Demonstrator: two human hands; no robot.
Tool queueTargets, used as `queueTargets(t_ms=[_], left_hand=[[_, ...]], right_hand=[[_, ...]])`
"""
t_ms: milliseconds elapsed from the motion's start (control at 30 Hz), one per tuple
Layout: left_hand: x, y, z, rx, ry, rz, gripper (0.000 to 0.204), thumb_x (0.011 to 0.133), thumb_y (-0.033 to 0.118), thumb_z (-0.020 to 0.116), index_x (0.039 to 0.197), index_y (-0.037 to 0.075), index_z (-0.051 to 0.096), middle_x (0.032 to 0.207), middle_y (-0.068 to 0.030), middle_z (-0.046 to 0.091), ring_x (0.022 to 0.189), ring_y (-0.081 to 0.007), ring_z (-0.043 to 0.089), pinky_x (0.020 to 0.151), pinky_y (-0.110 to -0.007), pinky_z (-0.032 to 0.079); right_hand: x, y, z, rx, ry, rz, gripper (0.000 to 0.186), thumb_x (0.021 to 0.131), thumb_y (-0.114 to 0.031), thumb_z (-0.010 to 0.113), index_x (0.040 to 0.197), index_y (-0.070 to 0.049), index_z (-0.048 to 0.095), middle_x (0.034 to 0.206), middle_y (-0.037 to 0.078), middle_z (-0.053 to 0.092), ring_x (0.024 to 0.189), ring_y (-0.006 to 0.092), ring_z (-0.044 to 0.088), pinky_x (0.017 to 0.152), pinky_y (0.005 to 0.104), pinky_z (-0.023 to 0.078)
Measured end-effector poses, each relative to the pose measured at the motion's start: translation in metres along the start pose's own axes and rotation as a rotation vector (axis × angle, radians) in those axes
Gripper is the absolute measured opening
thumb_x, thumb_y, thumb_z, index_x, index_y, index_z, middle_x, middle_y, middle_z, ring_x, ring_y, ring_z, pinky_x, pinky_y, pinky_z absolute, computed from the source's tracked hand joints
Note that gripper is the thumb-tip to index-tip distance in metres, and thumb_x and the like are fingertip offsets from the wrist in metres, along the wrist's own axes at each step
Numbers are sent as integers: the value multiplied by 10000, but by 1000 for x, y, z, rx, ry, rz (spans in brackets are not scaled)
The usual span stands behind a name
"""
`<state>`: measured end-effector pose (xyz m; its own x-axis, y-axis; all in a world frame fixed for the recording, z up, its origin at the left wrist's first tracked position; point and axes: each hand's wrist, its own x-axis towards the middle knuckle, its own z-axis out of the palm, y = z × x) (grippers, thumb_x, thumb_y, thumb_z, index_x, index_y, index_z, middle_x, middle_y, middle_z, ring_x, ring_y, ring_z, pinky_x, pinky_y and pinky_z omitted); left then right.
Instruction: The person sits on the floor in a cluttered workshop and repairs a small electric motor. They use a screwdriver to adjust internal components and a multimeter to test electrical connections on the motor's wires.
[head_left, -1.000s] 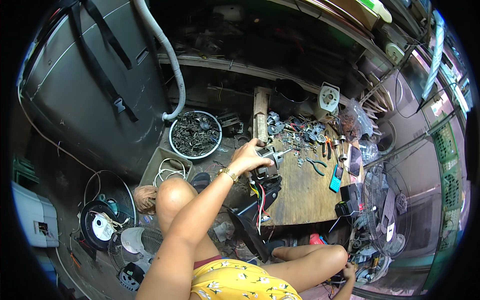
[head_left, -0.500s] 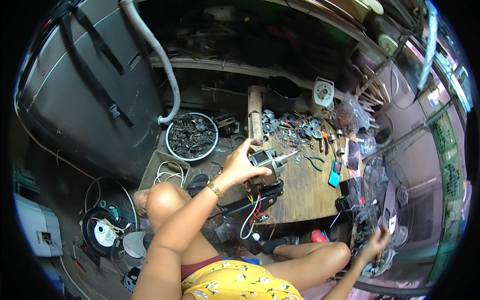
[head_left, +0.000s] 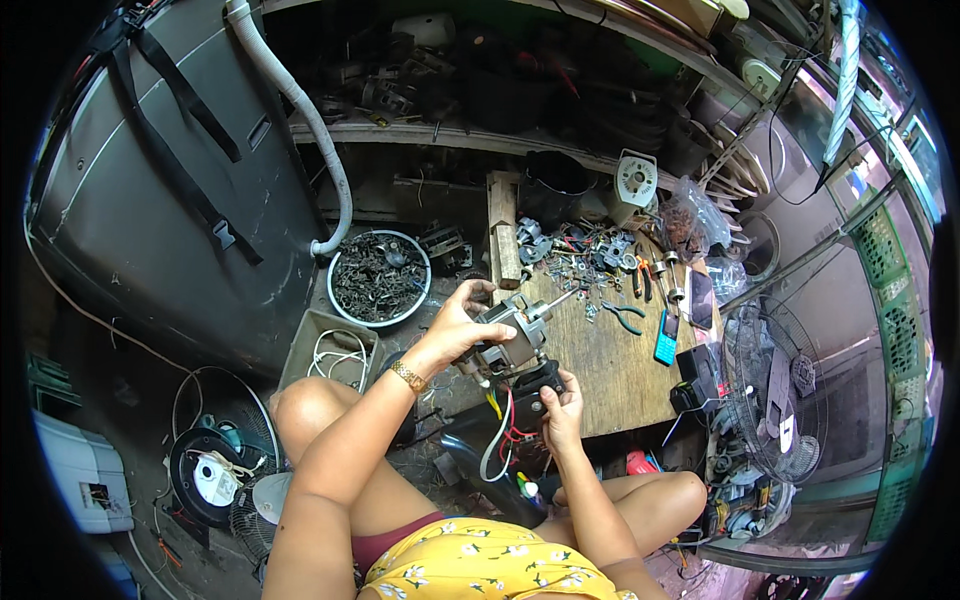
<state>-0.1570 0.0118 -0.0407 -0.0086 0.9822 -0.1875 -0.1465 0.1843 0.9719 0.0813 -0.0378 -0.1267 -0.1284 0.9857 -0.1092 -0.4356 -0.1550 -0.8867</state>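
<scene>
My left hand (head_left: 462,328) is closed around a metal electric fan motor (head_left: 520,345), whose thin shaft points up and right over the table. Below the motor sits a black fan neck bracket (head_left: 535,382), with a dark glossy stand (head_left: 478,440) running down between my legs. My right hand (head_left: 563,410) grips the right end of that bracket, thumb and fingers pressed on it. White, red and yellow wires (head_left: 508,425) hang loose from under the motor, left of my right hand. Where motor and bracket meet is partly hidden.
On the wooden table (head_left: 610,390) lie blue pliers (head_left: 627,318), orange-handled pliers (head_left: 640,278), a blue keypad phone (head_left: 666,340), a smartphone (head_left: 700,300) and scattered small parts. A bowl rim (head_left: 428,270) surrounds metal scraps. Fan grilles (head_left: 775,400) stand at right; a grey bin (head_left: 300,350) sits left.
My right hand has come in from the far lower right and taken hold of the bracket. My left hand and the motor have shifted slightly left and down.
</scene>
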Motion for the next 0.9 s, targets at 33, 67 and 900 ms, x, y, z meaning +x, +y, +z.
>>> queueTargets(t_ms=[33,67,900], left_hand=[[-2,1,-1,-19,-9,-17,813,647,126,871,1328,62,432,1118,-139,514,969,-203,575,834,-315,542],[-2,2,-1,-6,-16,3,816,646,127,872,1330,62,431,1117,-137,516,974,-202,573,831,-314,542],[0,17,-8,172,-284,32,791,751,319,811,1373,-21,459,1304,-130,541,1218,-217,492,1057,-327,374]], right_hand=[[1,1,-1,-4,-3,12,558,833,-118,760,1267,-21,423,1068,93,638,913,163,652,774,284,557],[1,1,-3,-12,-3,18,574,836,-125,759,1281,-18,412,1079,99,635,931,169,650,777,289,559],[-18,-22,35,-138,159,-82,468,917,-125,650,1317,11,447,1251,96,511,1155,166,475,1008,304,367]])
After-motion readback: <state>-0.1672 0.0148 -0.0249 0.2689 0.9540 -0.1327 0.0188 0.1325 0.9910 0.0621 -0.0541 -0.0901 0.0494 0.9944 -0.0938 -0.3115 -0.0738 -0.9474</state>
